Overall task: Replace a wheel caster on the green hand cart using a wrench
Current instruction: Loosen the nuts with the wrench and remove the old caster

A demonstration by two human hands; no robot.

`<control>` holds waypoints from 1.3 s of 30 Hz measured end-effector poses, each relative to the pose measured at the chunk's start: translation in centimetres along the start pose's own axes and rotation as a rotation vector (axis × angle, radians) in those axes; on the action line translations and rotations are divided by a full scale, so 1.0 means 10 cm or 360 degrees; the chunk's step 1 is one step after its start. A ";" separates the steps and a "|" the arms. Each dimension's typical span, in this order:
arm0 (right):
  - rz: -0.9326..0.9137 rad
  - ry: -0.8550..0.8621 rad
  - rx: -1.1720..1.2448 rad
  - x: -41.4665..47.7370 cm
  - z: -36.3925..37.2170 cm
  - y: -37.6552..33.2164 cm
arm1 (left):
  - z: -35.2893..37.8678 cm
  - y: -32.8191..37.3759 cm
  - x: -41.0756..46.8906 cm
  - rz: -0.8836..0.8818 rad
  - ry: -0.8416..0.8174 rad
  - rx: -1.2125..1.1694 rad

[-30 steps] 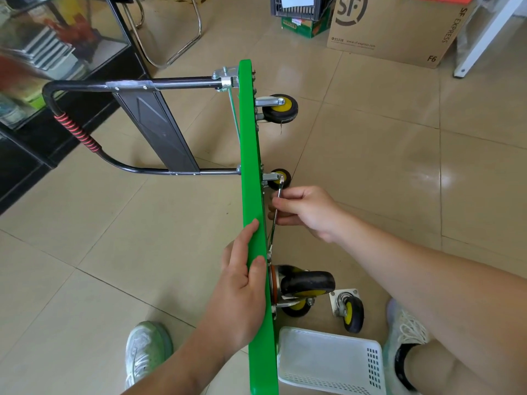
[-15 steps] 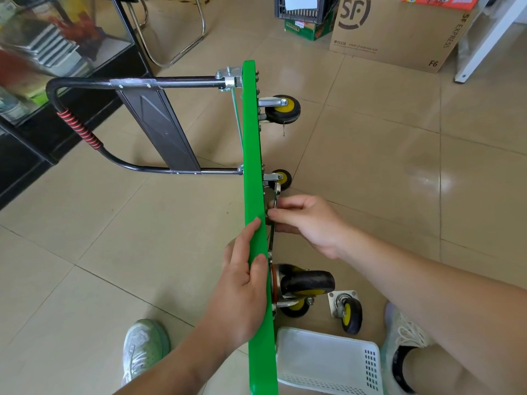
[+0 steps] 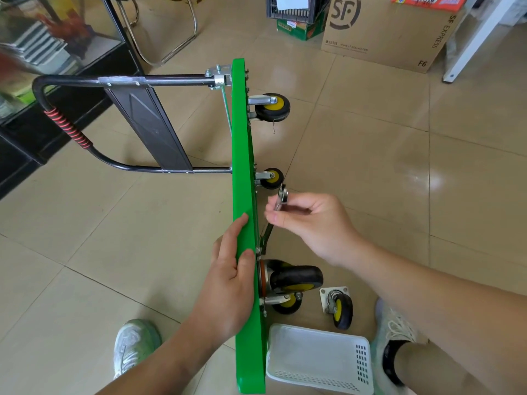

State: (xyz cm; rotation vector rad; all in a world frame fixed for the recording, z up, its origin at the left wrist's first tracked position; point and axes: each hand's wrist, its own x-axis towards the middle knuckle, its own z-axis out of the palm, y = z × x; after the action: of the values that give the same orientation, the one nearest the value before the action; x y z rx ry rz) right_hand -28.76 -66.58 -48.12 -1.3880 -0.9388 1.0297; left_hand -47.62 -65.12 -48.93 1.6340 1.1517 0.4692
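Green cart (image 3: pixel 242 166) on glossy tiles (image 3: pixel 399 181), box (image 3: pixel 385 32) beyond

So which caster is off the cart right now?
The loose caster lying beside the white basket; the others are mounted on the green cart.

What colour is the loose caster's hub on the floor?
Yellow, with a black tyre, on the loose caster; head view.

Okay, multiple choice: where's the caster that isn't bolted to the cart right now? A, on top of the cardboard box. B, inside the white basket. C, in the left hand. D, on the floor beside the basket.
D: the loose caster lies on the floor tiles just beyond the white basket, not inside it.
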 end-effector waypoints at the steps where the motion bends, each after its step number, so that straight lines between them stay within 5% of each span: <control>1: 0.0001 0.0007 0.0005 0.06 -0.03 -0.02 | 0.00 0.00 0.00 -0.0003 0.0000 0.0001; 22: 0.0663 -0.0152 0.0146 0.75 0.11 0.53 | -0.02 0.03 0.00 -0.0002 -0.0022 -0.0031; 39: 0.0380 -0.0161 0.0138 -0.07 0.04 0.10 | -0.02 0.01 -0.01 0.0016 0.0007 -0.0024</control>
State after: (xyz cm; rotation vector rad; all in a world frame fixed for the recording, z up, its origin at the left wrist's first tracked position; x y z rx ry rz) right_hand -29.35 -67.17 -49.03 -1.4090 -0.8041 1.3155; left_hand -47.72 -65.08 -48.73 1.6269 1.1412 0.4869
